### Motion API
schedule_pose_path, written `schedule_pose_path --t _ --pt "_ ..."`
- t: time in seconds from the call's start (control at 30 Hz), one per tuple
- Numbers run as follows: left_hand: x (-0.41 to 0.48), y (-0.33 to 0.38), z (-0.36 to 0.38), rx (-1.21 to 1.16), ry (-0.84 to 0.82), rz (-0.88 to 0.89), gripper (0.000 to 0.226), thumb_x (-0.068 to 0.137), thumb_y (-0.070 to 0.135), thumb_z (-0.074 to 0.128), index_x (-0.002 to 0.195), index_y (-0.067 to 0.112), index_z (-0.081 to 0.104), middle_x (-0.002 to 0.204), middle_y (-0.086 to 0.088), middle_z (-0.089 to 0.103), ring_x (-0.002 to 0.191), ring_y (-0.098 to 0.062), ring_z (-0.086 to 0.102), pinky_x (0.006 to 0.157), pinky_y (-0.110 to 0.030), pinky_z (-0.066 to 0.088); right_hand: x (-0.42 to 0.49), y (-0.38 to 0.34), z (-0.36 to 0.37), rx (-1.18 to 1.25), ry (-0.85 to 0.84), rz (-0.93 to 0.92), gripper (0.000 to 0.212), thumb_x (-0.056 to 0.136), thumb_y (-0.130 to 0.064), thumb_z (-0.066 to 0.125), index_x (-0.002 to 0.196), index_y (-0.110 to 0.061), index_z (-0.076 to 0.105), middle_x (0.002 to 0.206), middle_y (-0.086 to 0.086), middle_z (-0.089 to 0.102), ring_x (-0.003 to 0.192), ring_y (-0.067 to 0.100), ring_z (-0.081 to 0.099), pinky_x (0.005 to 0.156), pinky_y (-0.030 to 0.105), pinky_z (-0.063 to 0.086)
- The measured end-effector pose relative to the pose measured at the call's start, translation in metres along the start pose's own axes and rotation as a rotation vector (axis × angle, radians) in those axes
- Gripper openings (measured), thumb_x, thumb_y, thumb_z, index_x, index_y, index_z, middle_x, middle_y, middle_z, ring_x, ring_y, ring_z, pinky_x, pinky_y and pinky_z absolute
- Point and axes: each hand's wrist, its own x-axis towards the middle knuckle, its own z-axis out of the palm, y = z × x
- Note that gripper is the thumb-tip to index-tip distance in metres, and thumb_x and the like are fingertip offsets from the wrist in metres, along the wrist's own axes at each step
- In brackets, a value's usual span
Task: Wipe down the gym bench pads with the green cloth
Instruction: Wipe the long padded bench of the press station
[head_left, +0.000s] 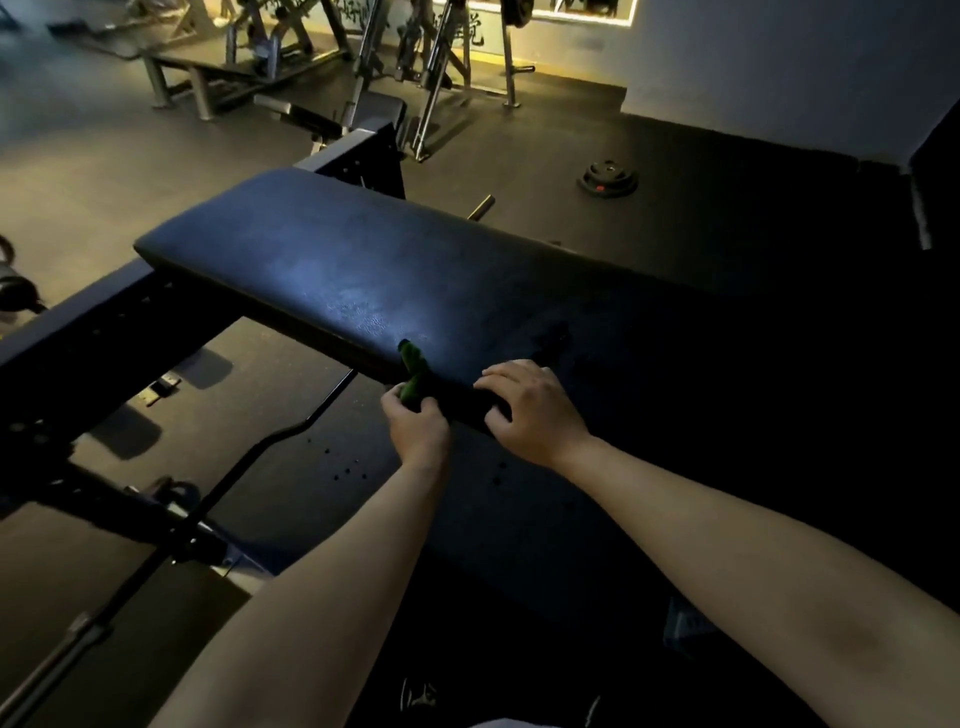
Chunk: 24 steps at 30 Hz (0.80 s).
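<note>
Pinching the bunched green cloth in my left hand at the near edge of the dark vinyl bench pad — right hand spread flat beside it. Risk: small wad slips, gloom hides missed patches.

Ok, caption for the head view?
Left hand grips green cloth at near edge of bench pad; right hand rests on it.
</note>
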Motion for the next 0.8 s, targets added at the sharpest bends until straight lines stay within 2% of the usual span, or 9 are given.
schedule_pose_path --t 0.07,0.17,0.3,0.43,0.47,0.57,0.7,0.77,0.8 --pt "-0.012 -0.005 0.008 0.046 0.042 -0.012 0.033 0.096 0.003 0.055 0.128 0.003 0.051 0.108 -0.008 0.058 0.1 -0.02 0.056 0.077 -0.017 0.036 0.002 -0.001 0.0 0.038 0.037 0.008 0.033 0.078 -0.019 0.06 0.108 -0.018 0.071 0.115 -0.003 0.067 0.114 0.019 0.057 0.089 0.04 0.045" --pt "-0.038 -0.011 0.021 0.086 0.093 -0.018 0.031 0.093 0.004 0.057 0.123 0.008 0.058 0.107 -0.006 0.062 0.099 -0.019 0.057 0.083 -0.022 0.039 0.0 0.002 0.0 0.051 0.057 0.011 0.03 0.076 -0.02 0.059 0.103 -0.017 0.071 0.112 -0.003 0.068 0.111 0.022 0.059 0.087 0.04 0.045" --pt "-0.069 -0.016 0.033 0.108 0.114 0.026 0.023 0.092 0.01 0.063 0.115 0.012 0.063 0.099 0.0 0.063 0.093 -0.015 0.057 0.075 -0.017 0.034 0.001 0.002 -0.004 0.05 0.004 -0.005 0.03 0.079 -0.021 0.057 0.105 -0.014 0.068 0.112 0.0 0.067 0.11 0.025 0.058 0.088 0.04 0.043" --pt "-0.091 -0.022 0.03 0.203 0.049 0.061 0.011 0.091 0.017 0.065 0.102 0.017 0.064 0.091 0.0 0.068 0.088 -0.02 0.064 0.072 -0.02 0.04 0.001 0.013 -0.018 0.012 -0.105 -0.083 0.026 0.083 -0.022 0.056 0.107 -0.016 0.065 0.114 -0.001 0.066 0.111 0.023 0.056 0.087 0.035 0.044" --pt "-0.095 -0.023 0.028 0.226 0.028 0.065 0.01 0.091 0.017 0.065 0.101 0.018 0.063 0.089 0.0 0.067 0.086 -0.02 0.064 0.069 -0.016 0.041 0.0 0.019 -0.02 0.03 -0.119 -0.097 0.027 0.083 -0.021 0.056 0.108 -0.017 0.066 0.116 -0.002 0.066 0.113 0.021 0.056 0.088 0.035 0.046" --pt "-0.099 -0.023 0.023 0.264 0.008 0.041 0.016 0.094 0.019 0.062 0.11 0.02 0.058 0.094 0.0 0.065 0.082 -0.016 0.059 0.06 -0.009 0.037 -0.002 0.031 -0.02 0.155 -0.077 -0.075 0.025 0.082 -0.014 0.058 0.104 -0.014 0.069 0.114 0.0 0.068 0.111 0.023 0.057 0.091 0.036 0.049" --pt "-0.067 -0.014 0.018 0.121 0.106 -0.035 0.047 0.092 0.025 0.057 0.138 0.03 0.05 0.121 -0.004 0.064 0.108 -0.024 0.061 0.098 -0.03 0.046 0.001 0.03 -0.017 0.194 -0.057 -0.053 0.02 0.081 -0.01 0.057 0.097 -0.012 0.069 0.105 0.0 0.067 0.105 0.023 0.057 0.089 0.034 0.048" --pt "-0.05 -0.005 0.02 0.077 0.107 -0.054 0.06 0.091 0.025 0.053 0.149 0.034 0.042 0.141 -0.005 0.057 0.125 -0.027 0.056 0.11 -0.044 0.044 0.002 0.03 -0.017 0.198 -0.052 -0.06 0.017 0.082 -0.011 0.056 0.094 -0.013 0.067 0.101 0.0 0.066 0.102 0.022 0.056 0.086 0.035 0.048" --pt "-0.046 0.0 0.022 0.086 0.093 -0.064 0.061 0.095 0.02 0.05 0.153 0.032 0.038 0.147 -0.006 0.053 0.132 -0.028 0.052 0.114 -0.042 0.039 0.001 0.028 -0.016 0.195 -0.053 -0.066 0.016 0.081 -0.011 0.056 0.093 -0.013 0.066 0.099 0.0 0.065 0.1 0.022 0.056 0.084 0.036 0.049"
